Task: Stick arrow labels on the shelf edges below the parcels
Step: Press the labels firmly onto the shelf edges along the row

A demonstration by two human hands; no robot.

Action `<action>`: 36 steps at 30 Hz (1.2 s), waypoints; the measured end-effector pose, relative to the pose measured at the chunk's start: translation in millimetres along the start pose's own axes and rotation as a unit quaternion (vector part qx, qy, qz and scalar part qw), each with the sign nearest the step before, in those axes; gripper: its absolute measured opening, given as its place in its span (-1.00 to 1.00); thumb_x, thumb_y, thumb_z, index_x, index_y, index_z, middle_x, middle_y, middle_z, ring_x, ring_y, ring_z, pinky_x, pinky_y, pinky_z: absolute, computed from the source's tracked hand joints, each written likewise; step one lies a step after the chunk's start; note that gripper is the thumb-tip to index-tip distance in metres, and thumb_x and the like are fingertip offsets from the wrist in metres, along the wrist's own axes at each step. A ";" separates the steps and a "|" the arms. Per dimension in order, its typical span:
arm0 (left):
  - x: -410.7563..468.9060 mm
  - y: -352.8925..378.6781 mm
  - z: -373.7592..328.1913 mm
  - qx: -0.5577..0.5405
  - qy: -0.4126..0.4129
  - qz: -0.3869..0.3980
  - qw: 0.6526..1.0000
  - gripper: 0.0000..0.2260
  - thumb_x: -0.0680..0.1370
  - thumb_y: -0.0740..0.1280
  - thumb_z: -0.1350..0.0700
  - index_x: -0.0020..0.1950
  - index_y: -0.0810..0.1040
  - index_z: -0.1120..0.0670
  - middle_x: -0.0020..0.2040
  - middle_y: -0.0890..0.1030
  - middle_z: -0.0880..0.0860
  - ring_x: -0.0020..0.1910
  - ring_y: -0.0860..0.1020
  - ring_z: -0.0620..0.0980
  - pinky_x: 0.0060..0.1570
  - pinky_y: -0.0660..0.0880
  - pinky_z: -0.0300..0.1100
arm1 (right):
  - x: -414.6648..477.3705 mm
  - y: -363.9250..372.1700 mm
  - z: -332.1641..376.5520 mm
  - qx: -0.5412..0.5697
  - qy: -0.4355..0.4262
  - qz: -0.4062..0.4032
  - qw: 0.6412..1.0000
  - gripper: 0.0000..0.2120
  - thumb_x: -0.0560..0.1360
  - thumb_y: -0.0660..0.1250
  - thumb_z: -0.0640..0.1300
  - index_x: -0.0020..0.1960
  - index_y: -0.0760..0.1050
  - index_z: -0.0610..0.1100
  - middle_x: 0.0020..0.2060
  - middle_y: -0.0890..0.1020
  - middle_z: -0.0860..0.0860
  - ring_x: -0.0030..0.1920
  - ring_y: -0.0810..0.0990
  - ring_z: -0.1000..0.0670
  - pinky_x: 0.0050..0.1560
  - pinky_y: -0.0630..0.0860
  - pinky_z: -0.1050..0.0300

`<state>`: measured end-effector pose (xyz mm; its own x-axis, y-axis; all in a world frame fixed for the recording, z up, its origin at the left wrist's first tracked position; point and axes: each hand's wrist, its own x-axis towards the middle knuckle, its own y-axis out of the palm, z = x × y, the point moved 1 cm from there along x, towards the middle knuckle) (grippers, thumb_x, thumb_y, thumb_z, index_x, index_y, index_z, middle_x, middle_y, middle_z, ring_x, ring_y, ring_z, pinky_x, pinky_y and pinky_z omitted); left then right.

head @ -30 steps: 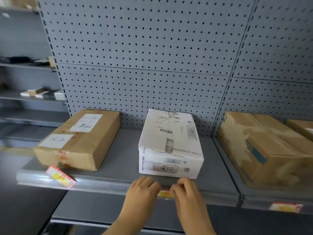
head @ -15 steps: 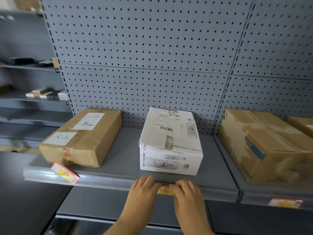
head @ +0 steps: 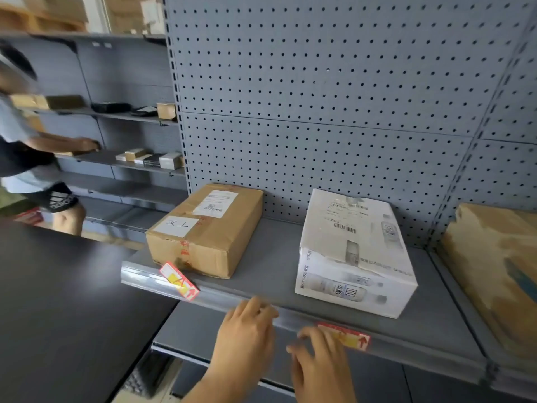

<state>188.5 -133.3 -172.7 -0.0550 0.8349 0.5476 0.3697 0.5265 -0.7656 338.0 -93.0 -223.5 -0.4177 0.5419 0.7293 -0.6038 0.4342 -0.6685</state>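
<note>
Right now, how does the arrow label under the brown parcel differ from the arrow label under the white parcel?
The label under the brown parcel sits crooked: this left label tilts and sticks up over the shelf edge. The label under the white parcel lies flat and level along the edge: this right label. No hand is at the left label; the right hand is at the right one's end. Both are red-bordered with yellow and a red arrow.

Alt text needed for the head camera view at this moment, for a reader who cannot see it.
Two bare hands, left hand and right hand, rest at a grey shelf edge beside a red-and-yellow arrow label stuck below a white parcel. A second label sits crooked below a brown parcel.
</note>
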 end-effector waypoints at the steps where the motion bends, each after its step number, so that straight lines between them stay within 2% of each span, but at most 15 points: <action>1: 0.0 -12.3 17.3 0.013 -0.015 -0.009 1.000 -0.79 0.37 0.17 0.13 -0.17 0.59 0.00 -0.18 0.57 -0.05 -0.24 0.53 0.02 -0.31 0.45 -0.14 | 5.5 6.5 8.5 0.020 -0.013 0.002 1.000 -0.83 0.16 0.28 -0.19 -0.31 0.60 -0.02 -0.15 0.50 0.02 -0.19 0.51 -0.05 -0.18 0.36 0.11; 3: 2.5 -37.6 55.8 0.045 -0.034 -0.029 0.998 -0.81 0.40 0.18 0.18 -0.17 0.59 0.02 -0.19 0.56 -0.03 -0.23 0.52 0.05 -0.28 0.44 -0.11 | 20.7 20.3 28.6 0.059 -0.023 -0.008 0.998 -0.77 0.07 0.40 -0.23 -0.30 0.58 -0.01 -0.17 0.51 0.05 -0.20 0.47 -0.01 -0.20 0.34 0.15; 6: 11.0 -72.5 110.9 0.102 -0.019 -0.020 0.994 -0.80 0.36 0.25 0.30 -0.17 0.59 0.06 -0.18 0.57 0.00 -0.21 0.50 0.08 -0.27 0.42 -0.11 | 49.5 43.1 65.7 0.115 -0.020 -0.037 0.992 -0.83 0.23 0.29 -0.21 -0.23 0.56 0.00 -0.16 0.53 0.06 -0.20 0.48 0.01 -0.18 0.40 0.17; 9: 18.6 -93.6 154.3 0.148 0.037 0.018 0.988 -0.73 0.32 0.18 0.27 -0.13 0.60 0.06 -0.12 0.59 0.01 -0.19 0.52 0.09 -0.26 0.41 -0.10 | 77.2 67.8 103.4 0.123 0.002 -0.039 0.992 -0.87 0.35 0.25 -0.13 -0.15 0.54 0.01 -0.18 0.57 0.03 -0.17 0.50 0.03 -0.16 0.41 0.18; 11: 20.8 -100.5 176.7 0.136 0.055 0.035 0.989 -0.71 0.24 0.31 0.33 -0.12 0.62 0.06 -0.13 0.60 0.00 -0.21 0.52 0.09 -0.30 0.45 -0.10 | 94.7 83.9 124.8 0.120 0.017 -0.035 0.992 -0.87 0.41 0.25 -0.04 -0.13 0.56 0.00 -0.19 0.58 0.04 -0.18 0.50 0.03 -0.19 0.40 0.19; 14: 26.5 -107.1 200.4 0.109 0.079 0.060 0.989 -0.61 0.11 0.47 0.36 -0.14 0.62 0.03 -0.19 0.58 -0.01 -0.26 0.52 0.06 -0.39 0.47 -0.11 | 111.7 104.7 148.7 0.083 0.059 -0.009 0.995 -0.70 0.52 0.14 0.11 -0.13 0.57 -0.01 -0.20 0.59 0.04 -0.23 0.52 -0.01 -0.25 0.39 0.17; 20: 35.0 -108.5 213.7 0.059 0.133 0.070 0.987 -0.65 0.18 0.47 0.31 -0.10 0.60 0.03 -0.12 0.58 0.04 -0.25 0.52 0.05 -0.36 0.47 -0.16 | 119.7 112.0 174.8 0.029 0.149 0.028 0.988 -0.81 0.39 0.20 0.00 -0.15 0.57 -0.02 -0.29 0.56 0.01 -0.28 0.53 -0.09 -0.35 0.47 0.03; 22: 36.3 -104.3 216.1 0.048 0.155 0.077 0.984 -0.70 0.20 0.50 0.28 -0.14 0.59 0.04 -0.13 0.55 0.04 -0.23 0.51 0.05 -0.35 0.46 -0.16 | 121.8 112.1 175.2 0.010 0.160 0.030 0.987 -0.94 0.37 0.31 -0.07 -0.20 0.54 -0.03 -0.33 0.53 0.00 -0.31 0.52 -0.10 -0.39 0.45 0.01; 23: 37.0 -101.6 217.4 0.046 0.161 0.081 0.982 -0.70 0.19 0.51 0.27 -0.16 0.59 0.03 -0.14 0.53 0.03 -0.23 0.51 0.05 -0.35 0.45 -0.16 | 123.2 112.5 174.5 0.000 0.166 0.034 0.986 -0.93 0.33 0.42 -0.14 -0.23 0.53 -0.04 -0.34 0.52 0.00 -0.33 0.52 -0.11 -0.41 0.43 0.00; 25: 37.3 -95.9 219.8 0.034 0.157 0.085 0.983 -0.68 0.18 0.52 0.27 -0.13 0.57 0.03 -0.14 0.51 0.02 -0.22 0.51 0.05 -0.34 0.45 -0.16 | 125.2 113.6 170.7 -0.007 0.167 0.049 0.985 -0.74 0.20 0.56 -0.25 -0.27 0.52 -0.04 -0.37 0.52 0.01 -0.35 0.52 -0.11 -0.43 0.42 -0.01; 27: 36.6 -91.9 220.8 0.012 0.146 0.085 0.986 -0.66 0.21 0.50 0.27 -0.08 0.56 0.02 -0.11 0.50 0.01 -0.19 0.51 0.05 -0.31 0.46 -0.17 | 128.5 111.9 169.6 -0.012 0.163 0.053 0.985 -0.68 0.13 0.58 -0.29 -0.28 0.51 -0.03 -0.37 0.52 0.03 -0.33 0.51 -0.10 -0.41 0.43 0.01; 30: 35.7 -92.2 223.0 0.002 0.145 0.077 0.986 -0.71 0.21 0.51 0.29 -0.18 0.55 0.02 -0.17 0.51 -0.01 -0.21 0.52 0.03 -0.33 0.45 -0.18 | 130.6 111.6 173.0 -0.018 0.162 0.052 0.985 -0.77 0.22 0.50 -0.24 -0.28 0.49 -0.02 -0.34 0.53 0.04 -0.31 0.49 -0.07 -0.37 0.42 0.05; 32: 34.8 -92.3 227.6 -0.005 0.133 0.071 0.989 -0.71 0.18 0.52 0.32 -0.25 0.55 0.03 -0.23 0.51 -0.01 -0.26 0.50 0.01 -0.37 0.38 -0.22 | 127.0 113.9 179.4 -0.025 0.153 0.046 0.987 -0.99 0.36 0.33 -0.09 -0.23 0.50 -0.01 -0.32 0.53 0.05 -0.30 0.49 -0.06 -0.34 0.39 0.08; 34: 30.7 -90.2 232.3 -0.021 0.116 0.064 0.991 -0.70 0.18 0.50 0.36 -0.26 0.53 0.04 -0.26 0.50 -0.02 -0.31 0.44 0.00 -0.41 0.29 -0.25 | 123.3 116.5 181.0 -0.038 0.147 0.055 0.987 -0.86 0.40 0.20 -0.01 -0.21 0.52 -0.01 -0.32 0.53 0.03 -0.30 0.49 -0.06 -0.33 0.35 0.09; 36: 23.2 -87.1 235.0 -0.040 0.103 0.062 0.992 -0.68 0.20 0.49 0.40 -0.26 0.52 0.04 -0.26 0.50 -0.02 -0.32 0.43 0.00 -0.47 0.33 -0.22 | 122.5 117.0 177.9 -0.047 0.133 0.059 0.988 -0.88 0.39 0.21 -0.05 -0.25 0.50 0.00 -0.34 0.51 0.04 -0.30 0.46 -0.04 -0.32 0.31 0.12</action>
<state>-63.0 -122.1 -172.6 0.1828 0.8380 0.5142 0.4340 0.4005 -0.8070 95.4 -103.9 -186.3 -0.2800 0.7574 0.5899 -0.4905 0.4153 -0.7661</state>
